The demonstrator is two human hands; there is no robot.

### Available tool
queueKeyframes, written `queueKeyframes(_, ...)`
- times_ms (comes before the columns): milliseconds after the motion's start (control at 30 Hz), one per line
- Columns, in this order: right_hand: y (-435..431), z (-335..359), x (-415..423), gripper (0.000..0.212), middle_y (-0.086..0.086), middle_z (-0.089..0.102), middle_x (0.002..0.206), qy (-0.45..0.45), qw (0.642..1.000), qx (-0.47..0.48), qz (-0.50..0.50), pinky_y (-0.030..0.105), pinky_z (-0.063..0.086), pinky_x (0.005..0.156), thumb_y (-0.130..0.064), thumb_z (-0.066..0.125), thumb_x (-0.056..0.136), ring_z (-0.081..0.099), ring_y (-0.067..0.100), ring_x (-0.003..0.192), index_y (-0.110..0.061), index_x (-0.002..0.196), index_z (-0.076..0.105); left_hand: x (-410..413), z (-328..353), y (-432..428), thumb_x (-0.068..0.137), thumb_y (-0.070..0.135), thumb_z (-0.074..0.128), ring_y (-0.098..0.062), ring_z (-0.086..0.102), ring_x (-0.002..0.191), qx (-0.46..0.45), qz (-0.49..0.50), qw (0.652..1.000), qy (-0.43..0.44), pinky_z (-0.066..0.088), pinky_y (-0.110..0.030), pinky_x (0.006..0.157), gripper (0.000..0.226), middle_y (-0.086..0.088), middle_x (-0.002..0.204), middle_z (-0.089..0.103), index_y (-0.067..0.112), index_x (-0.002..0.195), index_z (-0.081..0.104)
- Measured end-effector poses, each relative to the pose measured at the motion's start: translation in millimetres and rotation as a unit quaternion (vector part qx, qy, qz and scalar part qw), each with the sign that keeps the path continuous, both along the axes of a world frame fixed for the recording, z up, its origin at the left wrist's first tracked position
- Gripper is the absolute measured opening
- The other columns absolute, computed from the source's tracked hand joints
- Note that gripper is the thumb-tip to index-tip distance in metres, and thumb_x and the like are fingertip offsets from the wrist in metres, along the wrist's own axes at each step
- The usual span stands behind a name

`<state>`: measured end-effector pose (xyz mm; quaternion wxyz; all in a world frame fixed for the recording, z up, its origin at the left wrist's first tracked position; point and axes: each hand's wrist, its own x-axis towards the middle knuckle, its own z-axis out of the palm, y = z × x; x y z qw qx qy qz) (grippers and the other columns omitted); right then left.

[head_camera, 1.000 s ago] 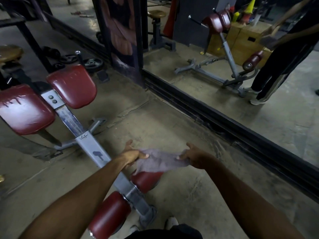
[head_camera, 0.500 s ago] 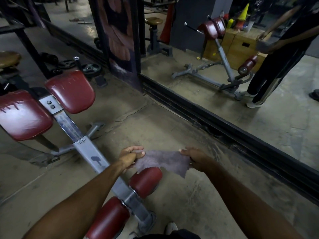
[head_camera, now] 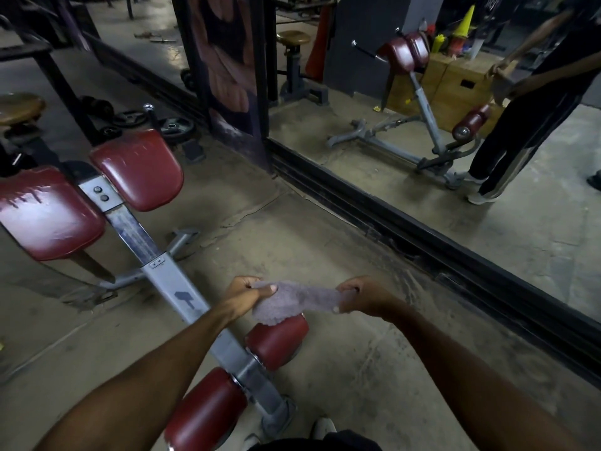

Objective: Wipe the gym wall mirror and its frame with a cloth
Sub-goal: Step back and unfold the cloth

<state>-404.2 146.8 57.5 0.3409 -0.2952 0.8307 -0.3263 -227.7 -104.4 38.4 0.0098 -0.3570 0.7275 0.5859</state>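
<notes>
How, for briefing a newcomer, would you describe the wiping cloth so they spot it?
Find the grey steel bench with dark red pads left of the black-framed wall mirror. Over its red foot rollers, the left hand and right hand grip a small greyish-purple fuzzy cloth between them. Nothing else nearby is soft fabric.

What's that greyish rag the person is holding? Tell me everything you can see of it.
The greyish-mauve fuzzy cloth looks soft and fluffy, like worn towelling. It is bunched into a loose band stretched between both hands: the left hand grips one end, the right hand grips the other, fingers curled round it. A fold sags near the left hand. It is held in the air, above the red padded bench roller, and apart from the wall mirror.
</notes>
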Motion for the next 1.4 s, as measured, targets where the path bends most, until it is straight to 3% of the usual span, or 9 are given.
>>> queueKeyframes(233, -16.7, -6.1, 1.7, 0.018, 0.003, 0.077, 0.096, -0.121, 0.985, 0.03, -0.117, 0.022, 0.058, 0.074, -0.022, 0.064, 0.1, 0.073, 0.017, 0.089, -0.009, 0.105, 0.075, 0.2, 0.4, 1.1, 0.088, 0.022, 0.08, -0.023, 0.072, 0.084, 0.093, 0.08, 0.992, -0.002, 0.059, -0.028, 0.068, 0.031, -0.013, 0.097, 0.078, -0.004, 0.103, 0.075)
queueKeyframes(367, -33.9, -18.2, 14.1, 0.02, 0.006, 0.066, 0.092, 0.026, 0.963, 0.034, -0.266, 0.035, 0.054, 0.084, -0.032, 0.063, 0.097, 0.062, 0.022, 0.087, -0.013, 0.094, 0.067, -16.8, -2.1, 19.3, 0.091, 0.023, 0.078, -0.013, 0.064, 0.06, 0.04, 0.106, 0.993, -0.04, 0.056, -0.026, 0.053, 0.024, -0.007, 0.075, 0.073, 0.0, 0.09, 0.07)
queueKeyframes(467, -51.8, -26.7, 32.6, 0.026, 0.01, 0.071, 0.094, 0.161, 0.978, -0.039, -0.13, 0.038, 0.053, 0.083, -0.031, 0.063, 0.094, 0.067, 0.027, 0.089, -0.006, 0.096, 0.072, -28.2, 5.8, 37.7, 0.098, 0.026, 0.068, -0.014, 0.066, 0.062, 0.15, 0.118, 0.981, -0.015, 0.056, -0.025, 0.051, 0.022, -0.006, 0.074, 0.072, 0.006, 0.09, 0.068)
queueKeyframes(567, -61.1, -29.2, 44.5, 0.027, 0.01, 0.071, 0.114, 0.02, 0.989, -0.142, 0.027, 0.037, 0.057, 0.09, 0.0, 0.073, 0.089, 0.071, 0.019, 0.099, 0.004, 0.116, 0.07, -30.1, 13.8, 41.4, 0.096, 0.052, 0.065, -0.024, 0.074, 0.086, 0.251, 0.117, 0.961, -0.003, 0.063, -0.04, 0.07, 0.039, -0.008, 0.09, 0.078, 0.016, 0.095, 0.078)
queueKeyframes(700, -54.7, -38.3, 44.3, 0.029, 0.017, 0.068, 0.116, -0.097, 0.977, -0.183, 0.04, 0.023, 0.056, 0.085, 0.015, 0.059, 0.092, 0.072, 0.001, 0.09, 0.015, 0.12, 0.063, -24.2, 10.2, 38.8, 0.092, 0.03, 0.076, -0.017, 0.07, 0.063, 0.188, 0.082, 0.978, -0.032, 0.056, -0.028, 0.051, 0.024, -0.008, 0.072, 0.074, 0.008, 0.085, 0.073)
queueKeyframes(833, -53.3, -30.8, 47.4, 0.024, 0.005, 0.065, 0.105, -0.099, 0.962, -0.168, -0.191, 0.034, 0.052, 0.084, -0.006, 0.067, 0.096, 0.066, 0.016, 0.097, 0.004, 0.117, 0.062, -20.6, -0.2, 32.9, 0.097, 0.01, 0.064, -0.017, 0.068, 0.068, 0.256, 0.107, 0.96, -0.024, 0.059, -0.033, 0.061, 0.008, -0.009, 0.081, 0.07, 0.012, 0.091, 0.069)
queueKeyframes(967, -43.4, -29.9, 51.2, 0.044, 0.006, 0.072, 0.123, -0.267, 0.947, -0.147, -0.099, 0.04, 0.057, 0.094, -0.034, 0.074, 0.093, 0.071, 0.023, 0.111, -0.008, 0.128, 0.066, -12.7, -4.7, 29.8, 0.097, 0.019, 0.059, -0.019, 0.068, 0.09, 0.362, 0.129, 0.923, -0.015, 0.056, -0.038, 0.086, 0.012, -0.003, 0.095, 0.073, 0.016, 0.104, 0.069)
queueKeyframes(1200, -51.9, -59.9, 68.0, 0.005, -0.003, 0.073, 0.078, -0.221, 0.934, -0.097, -0.265, 0.017, 0.052, 0.058, -0.012, 0.076, 0.09, 0.072, 0.017, 0.078, -0.009, 0.088, 0.074, 13.0, -51.4, 29.8, 0.086, 0.019, 0.079, -0.015, 0.064, 0.068, 0.15, 0.128, 0.975, -0.098, 0.051, -0.026, 0.059, 0.006, 0.0, 0.078, 0.071, 0.021, 0.082, 0.076)
queueKeyframes(1400, -67.0, -121.7, 77.4, 0.007, 0.0, 0.07, 0.091, -0.273, 0.926, 0.035, -0.258, 0.025, 0.053, 0.068, -0.017, 0.071, 0.095, 0.071, 0.022, 0.093, -0.015, 0.101, 0.068, 17.8, -132.5, 26.7, 0.084, 0.012, 0.082, -0.017, 0.065, 0.086, 0.068, 0.112, 0.98, -0.147, 0.056, -0.034, 0.088, 0.023, 0.001, 0.085, 0.073, 0.026, 0.073, 0.068)
